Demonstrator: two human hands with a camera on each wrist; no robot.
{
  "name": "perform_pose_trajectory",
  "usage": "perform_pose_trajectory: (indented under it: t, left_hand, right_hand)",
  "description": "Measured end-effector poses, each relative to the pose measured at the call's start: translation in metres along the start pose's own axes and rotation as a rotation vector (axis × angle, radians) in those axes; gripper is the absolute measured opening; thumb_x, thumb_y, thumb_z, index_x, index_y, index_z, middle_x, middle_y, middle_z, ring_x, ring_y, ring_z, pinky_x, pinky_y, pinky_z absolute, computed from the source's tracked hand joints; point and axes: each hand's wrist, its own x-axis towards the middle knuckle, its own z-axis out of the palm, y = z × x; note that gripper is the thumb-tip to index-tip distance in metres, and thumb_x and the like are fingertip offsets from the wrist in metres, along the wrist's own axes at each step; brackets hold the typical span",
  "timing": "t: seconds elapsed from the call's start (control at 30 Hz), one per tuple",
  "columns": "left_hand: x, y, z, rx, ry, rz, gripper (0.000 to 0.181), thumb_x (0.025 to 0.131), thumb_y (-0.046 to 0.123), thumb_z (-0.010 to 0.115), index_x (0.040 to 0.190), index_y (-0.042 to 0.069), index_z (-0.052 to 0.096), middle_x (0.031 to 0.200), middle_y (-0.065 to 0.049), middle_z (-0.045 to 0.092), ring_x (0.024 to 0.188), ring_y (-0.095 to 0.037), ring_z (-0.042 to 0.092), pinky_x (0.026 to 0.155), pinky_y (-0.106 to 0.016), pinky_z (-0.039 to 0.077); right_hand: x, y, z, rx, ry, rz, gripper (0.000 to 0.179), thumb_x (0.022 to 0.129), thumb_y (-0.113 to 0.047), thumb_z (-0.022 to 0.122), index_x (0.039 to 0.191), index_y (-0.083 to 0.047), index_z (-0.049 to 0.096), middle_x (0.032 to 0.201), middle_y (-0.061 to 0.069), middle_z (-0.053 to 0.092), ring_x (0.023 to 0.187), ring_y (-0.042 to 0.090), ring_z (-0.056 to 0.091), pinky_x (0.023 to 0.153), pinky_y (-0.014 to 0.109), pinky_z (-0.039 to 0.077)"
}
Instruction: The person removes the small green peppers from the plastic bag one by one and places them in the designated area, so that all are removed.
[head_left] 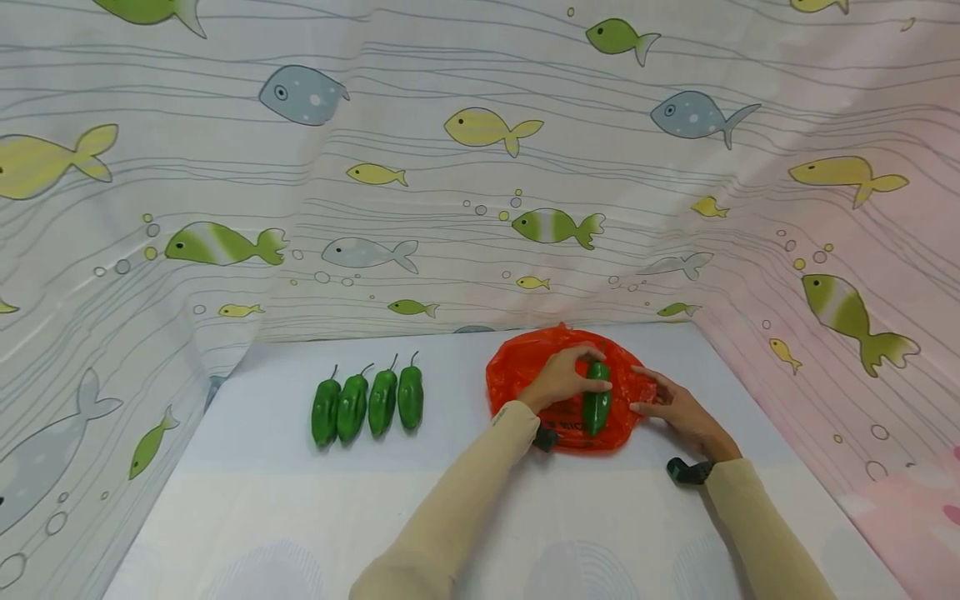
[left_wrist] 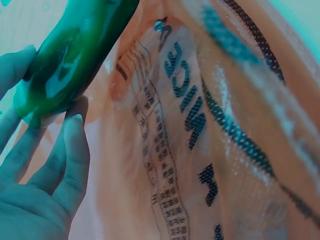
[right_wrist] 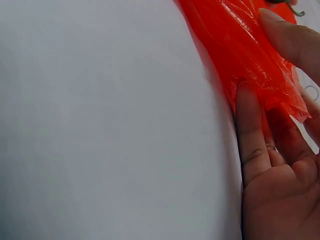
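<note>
My left hand pinches a shiny green chili pepper between thumb and fingers, over a red plastic bag. In the left wrist view the pepper hangs beside the bag, whose dark printing shows. My right hand is at the bag's right edge, its thumb and fingers on either side of the plastic. In the right wrist view some fingers lie underneath the red plastic, seen partly through it. Whether the pepper touches the bag I cannot tell.
Several green chili peppers lie in a row on the white tabletop, left of the bag, stems pointing away. A fish-print curtain stands behind the table and along both sides. Dark wrist cameras sit by the sleeves.
</note>
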Motion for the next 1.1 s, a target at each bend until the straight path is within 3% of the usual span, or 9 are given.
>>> perform_pose_trajectory:
  t: [0.33,0.8,0.93,1.1]
  left_hand:
    - [-0.006,0.011,-0.013,0.007,-0.01,0.026,0.056,0.09,0.037,0.082,0.139,0.016,0.063,0.129,0.012,0.061,0.117,-0.011,0.056,0.099,-0.03,0.05]
    - [-0.017,0.019,-0.036,0.036,-0.004,0.075,0.057,0.09,0.036,0.081,0.14,0.017,0.061,0.13,0.012,0.061,0.114,-0.007,0.056,0.093,-0.025,0.052]
    - [-0.02,0.017,-0.044,0.02,-0.008,0.082,0.054,0.09,0.036,0.081,0.138,0.021,0.062,0.131,0.013,0.06,0.111,-0.008,0.058,0.088,-0.024,0.054]
    - [-0.025,0.014,-0.054,0.049,0.01,0.105,0.047,0.09,0.037,0.082,0.132,0.027,0.064,0.128,0.013,0.061,0.115,-0.008,0.057,0.09,-0.025,0.053]
  right_hand:
    - [0.001,-0.001,0.0,-0.004,0.0,-0.007,0.087,0.092,-0.034,0.08,0.163,-0.023,0.031,0.165,0.021,0.023,0.146,0.044,0.027,0.117,0.065,0.025]
    - [0.003,-0.002,0.002,-0.031,-0.005,0.026,0.087,0.091,-0.038,0.079,0.163,-0.027,0.031,0.164,0.02,0.024,0.145,0.042,0.028,0.116,0.064,0.027]
    - [0.002,-0.003,0.002,-0.042,0.001,0.025,0.089,0.09,-0.04,0.08,0.163,-0.026,0.03,0.16,0.021,0.029,0.141,0.04,0.03,0.115,0.062,0.03]
    - [0.001,-0.003,0.001,-0.042,0.01,0.029,0.093,0.088,-0.043,0.081,0.163,-0.025,0.029,0.163,0.02,0.025,0.141,0.041,0.03,0.114,0.062,0.031]
